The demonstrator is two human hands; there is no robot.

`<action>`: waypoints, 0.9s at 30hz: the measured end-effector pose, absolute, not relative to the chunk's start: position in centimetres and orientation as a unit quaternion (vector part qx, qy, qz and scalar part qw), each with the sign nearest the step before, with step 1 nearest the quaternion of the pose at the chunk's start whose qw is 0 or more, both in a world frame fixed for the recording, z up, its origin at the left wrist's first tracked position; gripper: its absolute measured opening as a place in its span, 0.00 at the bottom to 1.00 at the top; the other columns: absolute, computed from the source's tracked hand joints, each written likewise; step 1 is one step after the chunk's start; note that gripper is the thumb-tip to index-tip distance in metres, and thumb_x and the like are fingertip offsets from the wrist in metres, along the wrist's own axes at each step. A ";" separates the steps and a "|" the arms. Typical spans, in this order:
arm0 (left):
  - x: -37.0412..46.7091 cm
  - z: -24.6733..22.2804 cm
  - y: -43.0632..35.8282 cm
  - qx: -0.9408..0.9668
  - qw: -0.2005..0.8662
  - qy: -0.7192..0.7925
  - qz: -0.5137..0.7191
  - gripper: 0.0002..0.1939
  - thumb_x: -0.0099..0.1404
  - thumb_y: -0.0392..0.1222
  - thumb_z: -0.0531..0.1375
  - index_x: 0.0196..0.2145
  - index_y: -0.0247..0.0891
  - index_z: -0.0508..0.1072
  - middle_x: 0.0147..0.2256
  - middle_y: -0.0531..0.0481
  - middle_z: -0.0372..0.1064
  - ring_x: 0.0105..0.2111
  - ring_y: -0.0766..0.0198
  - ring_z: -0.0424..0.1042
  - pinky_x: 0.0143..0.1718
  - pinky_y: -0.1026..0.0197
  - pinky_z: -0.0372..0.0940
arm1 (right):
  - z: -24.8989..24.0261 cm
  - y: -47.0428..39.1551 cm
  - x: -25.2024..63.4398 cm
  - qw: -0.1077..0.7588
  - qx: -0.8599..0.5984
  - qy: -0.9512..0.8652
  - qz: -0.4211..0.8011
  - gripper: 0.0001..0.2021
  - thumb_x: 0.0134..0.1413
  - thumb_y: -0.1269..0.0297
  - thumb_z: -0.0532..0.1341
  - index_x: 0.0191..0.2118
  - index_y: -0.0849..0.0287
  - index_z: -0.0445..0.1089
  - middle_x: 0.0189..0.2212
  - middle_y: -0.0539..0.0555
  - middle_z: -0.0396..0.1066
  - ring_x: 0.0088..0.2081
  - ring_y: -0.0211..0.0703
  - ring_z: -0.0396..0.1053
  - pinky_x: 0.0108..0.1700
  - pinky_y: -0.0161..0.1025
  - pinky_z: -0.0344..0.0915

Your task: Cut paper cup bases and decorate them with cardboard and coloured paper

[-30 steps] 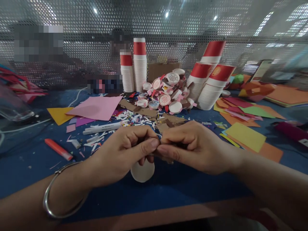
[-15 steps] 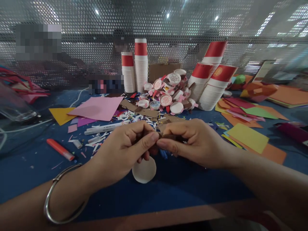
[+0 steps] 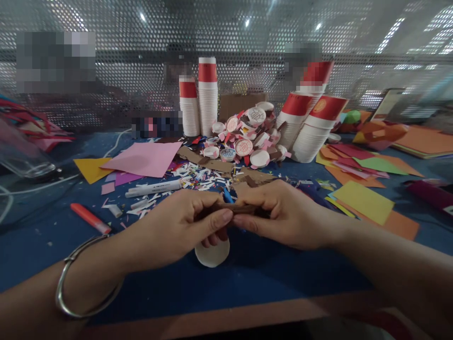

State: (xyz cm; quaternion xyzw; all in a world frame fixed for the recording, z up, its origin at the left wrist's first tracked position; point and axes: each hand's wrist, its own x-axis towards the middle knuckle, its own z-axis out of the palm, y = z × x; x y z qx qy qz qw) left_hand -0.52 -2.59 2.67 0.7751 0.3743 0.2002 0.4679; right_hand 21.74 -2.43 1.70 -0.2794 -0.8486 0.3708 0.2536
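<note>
A narrow brown strip spans between my two hands, above the table's near middle. My left hand pinches its left end with thumb and fingers, and my right hand pinches its right end; the two thumb tips nearly meet. Beneath my left fingers a white paper disc lies on the blue table, its upper edge hidden. Just behind the strip a blue pen-like object shows in part. Torn brown cardboard lies beyond my right hand.
Stacked red-and-white paper cups stand at the back, with more stacks leaning at right. Between them sits a heap of decorated discs. Paper scraps, white markers, a red marker and coloured sheets surround my hands.
My wrists and fingers have shifted, and the brown piece now shows as a straight strip between both hands. The blue object behind it has come into clearer view.
</note>
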 end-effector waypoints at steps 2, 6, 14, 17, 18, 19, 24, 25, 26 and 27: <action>-0.4 2.5 -2.7 0.781 0.463 0.351 0.227 0.13 0.73 0.43 0.58 0.31 0.37 0.74 0.26 0.54 0.73 0.24 0.71 0.71 0.26 0.71 0.67 | 2.0 -2.6 21.8 0.260 -0.268 -0.843 0.387 0.10 0.68 0.63 0.61 0.36 0.62 0.73 0.32 0.52 0.74 0.34 0.38 0.70 0.37 0.33 0.64; 0.3 2.1 -3.1 0.770 0.459 0.316 0.310 0.16 0.75 0.42 0.56 0.28 0.37 0.71 0.23 0.56 0.68 0.23 0.73 0.66 0.24 0.72 0.62 | 2.7 -2.9 22.1 0.313 -0.256 -0.836 0.370 0.12 0.65 0.62 0.65 0.31 0.62 0.70 0.25 0.48 0.68 0.27 0.34 0.62 0.30 0.31 0.59; 1.1 2.0 -3.4 0.723 0.481 0.346 0.354 0.18 0.74 0.43 0.56 0.26 0.37 0.69 0.22 0.56 0.65 0.19 0.73 0.60 0.19 0.69 0.54 | 2.7 -3.2 21.6 0.364 -0.254 -0.831 0.335 0.13 0.68 0.62 0.61 0.31 0.61 0.69 0.22 0.46 0.65 0.25 0.32 0.61 0.27 0.31 0.57; 1.2 1.7 -3.1 0.681 0.521 0.368 0.359 0.17 0.73 0.47 0.58 0.26 0.37 0.69 0.22 0.56 0.65 0.19 0.72 0.59 0.19 0.69 0.54 | 2.3 -3.3 21.4 0.390 -0.280 -0.814 0.326 0.14 0.67 0.59 0.63 0.31 0.60 0.70 0.23 0.46 0.65 0.24 0.32 0.59 0.25 0.33 0.56; 1.2 1.6 -2.8 0.654 0.536 0.382 0.373 0.17 0.72 0.47 0.59 0.27 0.37 0.69 0.21 0.56 0.64 0.19 0.72 0.58 0.19 0.69 0.54 | 2.2 -3.4 21.5 0.405 -0.293 -0.806 0.317 0.14 0.67 0.58 0.63 0.31 0.60 0.69 0.23 0.46 0.65 0.23 0.32 0.59 0.25 0.33 0.55; 1.1 1.5 -2.5 0.622 0.550 0.397 0.390 0.16 0.72 0.48 0.60 0.28 0.38 0.70 0.20 0.57 0.63 0.18 0.72 0.58 0.18 0.69 0.54 | 2.1 -3.3 21.6 0.426 -0.306 -0.795 0.304 0.14 0.67 0.58 0.63 0.31 0.60 0.69 0.22 0.46 0.64 0.23 0.32 0.58 0.24 0.34 0.54; 0.1 1.4 -0.8 0.570 0.516 0.441 0.463 0.13 0.70 0.46 0.61 0.30 0.35 0.74 0.20 0.57 0.61 0.19 0.72 0.56 0.19 0.69 0.52 | 2.2 -2.4 22.7 0.494 -0.396 -0.741 0.225 0.16 0.68 0.54 0.62 0.29 0.56 0.67 0.19 0.46 0.61 0.20 0.34 0.56 0.23 0.37 0.52; -0.2 1.5 -0.6 0.590 0.490 0.445 0.462 0.13 0.70 0.46 0.61 0.30 0.35 0.74 0.21 0.57 0.61 0.20 0.72 0.57 0.20 0.68 0.53 | 2.1 -2.0 22.9 0.473 -0.410 -0.747 0.225 0.17 0.67 0.52 0.62 0.29 0.56 0.67 0.19 0.47 0.62 0.20 0.35 0.57 0.23 0.37 0.53; -0.5 1.5 -0.3 0.615 0.456 0.453 0.456 0.13 0.70 0.47 0.61 0.30 0.36 0.74 0.21 0.56 0.62 0.20 0.71 0.58 0.21 0.68 0.54 | 2.0 -1.7 23.0 0.445 -0.422 -0.756 0.228 0.18 0.68 0.52 0.61 0.29 0.57 0.67 0.19 0.47 0.63 0.21 0.35 0.58 0.24 0.37 0.53; -0.7 1.5 0.0 0.640 0.418 0.465 0.447 0.13 0.70 0.47 0.61 0.30 0.36 0.75 0.21 0.56 0.62 0.21 0.71 0.58 0.21 0.67 0.54 | 1.9 -1.3 23.1 0.416 -0.432 -0.767 0.228 0.18 0.69 0.51 0.60 0.29 0.57 0.68 0.19 0.47 0.63 0.21 0.36 0.59 0.25 0.37 0.53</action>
